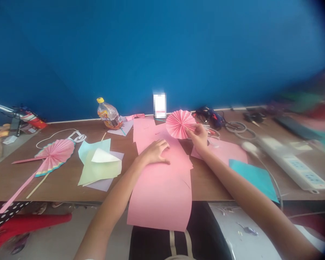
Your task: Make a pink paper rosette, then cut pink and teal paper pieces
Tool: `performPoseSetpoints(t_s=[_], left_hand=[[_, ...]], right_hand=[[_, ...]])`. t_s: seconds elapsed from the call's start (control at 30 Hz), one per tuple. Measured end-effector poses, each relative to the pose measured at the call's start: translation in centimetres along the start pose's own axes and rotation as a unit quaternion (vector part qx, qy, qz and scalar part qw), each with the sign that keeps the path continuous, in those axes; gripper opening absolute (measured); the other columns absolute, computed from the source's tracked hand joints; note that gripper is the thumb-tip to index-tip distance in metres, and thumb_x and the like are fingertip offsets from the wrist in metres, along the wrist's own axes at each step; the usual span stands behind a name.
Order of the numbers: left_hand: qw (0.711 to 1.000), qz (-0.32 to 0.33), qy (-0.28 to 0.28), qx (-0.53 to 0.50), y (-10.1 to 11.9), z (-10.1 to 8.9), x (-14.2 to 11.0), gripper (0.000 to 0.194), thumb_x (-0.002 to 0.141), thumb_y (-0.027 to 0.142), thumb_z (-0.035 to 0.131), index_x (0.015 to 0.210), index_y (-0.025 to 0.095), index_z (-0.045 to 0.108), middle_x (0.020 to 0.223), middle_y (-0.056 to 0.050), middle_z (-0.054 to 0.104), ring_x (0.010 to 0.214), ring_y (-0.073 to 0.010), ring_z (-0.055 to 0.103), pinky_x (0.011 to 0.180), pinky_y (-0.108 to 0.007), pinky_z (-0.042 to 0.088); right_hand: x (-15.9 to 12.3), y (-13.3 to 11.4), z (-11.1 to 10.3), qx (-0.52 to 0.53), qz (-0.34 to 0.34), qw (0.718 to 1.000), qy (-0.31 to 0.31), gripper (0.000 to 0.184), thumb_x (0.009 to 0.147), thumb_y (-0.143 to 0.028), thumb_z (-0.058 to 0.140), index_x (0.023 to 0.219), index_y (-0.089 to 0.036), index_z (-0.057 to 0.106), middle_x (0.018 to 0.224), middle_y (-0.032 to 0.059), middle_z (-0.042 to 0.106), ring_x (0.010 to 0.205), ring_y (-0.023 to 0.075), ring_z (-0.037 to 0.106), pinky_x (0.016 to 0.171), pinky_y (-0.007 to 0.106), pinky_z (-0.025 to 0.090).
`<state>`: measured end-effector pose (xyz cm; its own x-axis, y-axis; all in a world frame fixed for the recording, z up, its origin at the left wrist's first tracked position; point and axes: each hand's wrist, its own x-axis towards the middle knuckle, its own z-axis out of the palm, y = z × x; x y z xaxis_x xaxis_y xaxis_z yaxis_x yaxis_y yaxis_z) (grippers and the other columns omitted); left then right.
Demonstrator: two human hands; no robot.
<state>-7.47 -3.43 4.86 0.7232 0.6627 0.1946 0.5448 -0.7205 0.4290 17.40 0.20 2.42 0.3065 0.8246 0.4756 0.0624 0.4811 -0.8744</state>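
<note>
Closest to the camera is a dark lap [206, 231] with two pale straps [173, 242] on it, and right above that a long pink sheet [162, 206] hangs over the edge of the worktop [206, 186]. The left hand [155, 152] is loosely open over the pink paper, thumb well away from the curled fingers, nothing in its grip; looks like it's resting there, though I can't be sure about contact. The right hand [199, 136] is pinched closed on the lower right rim of a pink pleated disc [178, 124], which sits at the far end of the paper, face toward the camera.

My read: the pleating on this one is done and it's at the positioning or checking stage. The next move probably calls for a light pinch so the folds don't get squashed, with the free left hand steadying the other side.

Off to the left there's a similar pink fan [58, 153] with paper tails, plus a bottle [109, 115] further back.
</note>
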Motion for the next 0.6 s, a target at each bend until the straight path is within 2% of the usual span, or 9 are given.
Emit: performPoseSetpoints(t_s=[0.13,0.33,0.5,0.6], left_hand=[[0.999,-0.024,-0.018,-0.016,0.35,0.29,0.13,0.059,0.064,0.056,0.079,0.106,0.021,0.058,0.107,-0.009,0.059,0.098,-0.0263,0.058,0.08,-0.036,0.046],[0.993,-0.098,-0.046,-0.047,0.4,0.09,0.23,0.054,0.067,0.052,0.078,0.103,0.018,0.055,0.108,-0.008,0.059,0.099,-0.0255,0.059,0.083,-0.036,0.046],[0.99,-0.117,-0.057,-0.062,0.56,0.27,0.31,0.047,0.069,0.048,0.078,0.1,0.018,0.057,0.105,-0.007,0.06,0.102,-0.0254,0.057,0.085,-0.034,0.044],[0.991,-0.107,-0.051,-0.059,0.54,0.51,0.21,0.041,0.071,0.044,0.077,0.096,0.018,0.058,0.104,-0.007,0.061,0.101,-0.0246,0.056,0.082,-0.032,0.043]], right_hand=[[-0.25,-0.24,0.28,-0.003,-0.013,1.0,-0.022,0.03,0.078,-0.039,0.072,0.098,-0.021,0.058,0.094,0.0042,0.063,0.086,0.0196,0.063,0.071,0.034,0.053],[-0.25,-0.27,0.35,-0.015,-0.025,1.0,-0.008,0.03,0.076,-0.037,0.073,0.097,-0.021,0.059,0.093,0.004,0.064,0.088,0.0197,0.063,0.074,0.033,0.053],[-0.2,-0.12,0.25,-0.01,-0.012,1.0,-0.008,0.031,0.075,-0.037,0.073,0.097,-0.02,0.06,0.091,0.0042,0.066,0.086,0.02,0.064,0.068,0.031,0.053],[-0.08,0.16,0.18,-0.021,-0.018,1.0,-0.003,0.03,0.075,-0.036,0.073,0.097,-0.02,0.06,0.091,0.0045,0.066,0.087,0.0201,0.064,0.072,0.033,0.054]])
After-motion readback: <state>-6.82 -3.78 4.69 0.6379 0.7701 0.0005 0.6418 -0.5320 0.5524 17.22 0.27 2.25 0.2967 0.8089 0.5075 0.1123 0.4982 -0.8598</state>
